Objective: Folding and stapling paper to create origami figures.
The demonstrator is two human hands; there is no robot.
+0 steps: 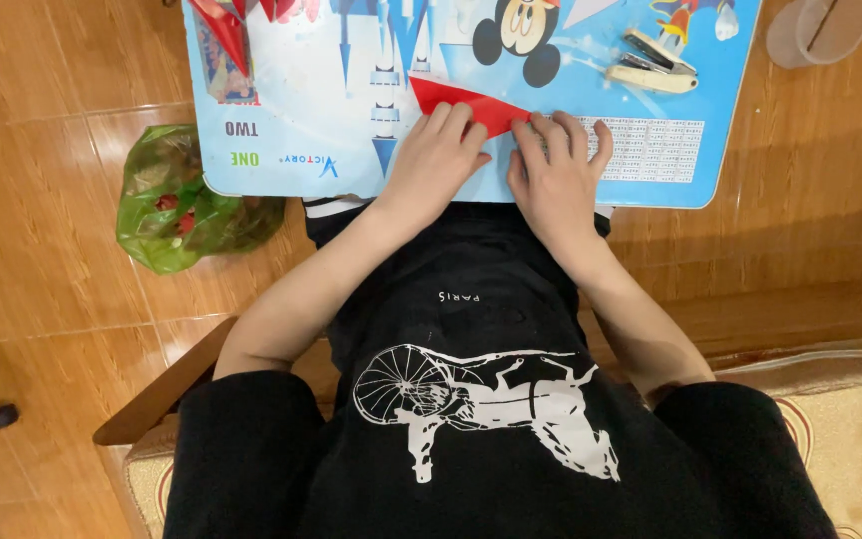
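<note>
Both hands flat: left hand [438, 160], right hand [555, 168] press red folded paper [461, 100], fingers hiding its near edge.

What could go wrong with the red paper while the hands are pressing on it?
1. The left hand and right hand press the red paper close to the near edge of the blue table; it might slide and crease crookedly.
2. The stapler lies just beyond the right hand; a sweeping move might knock it.
3. The clear cup stands on the floor beside the table, where a nudge might tip it.
</note>
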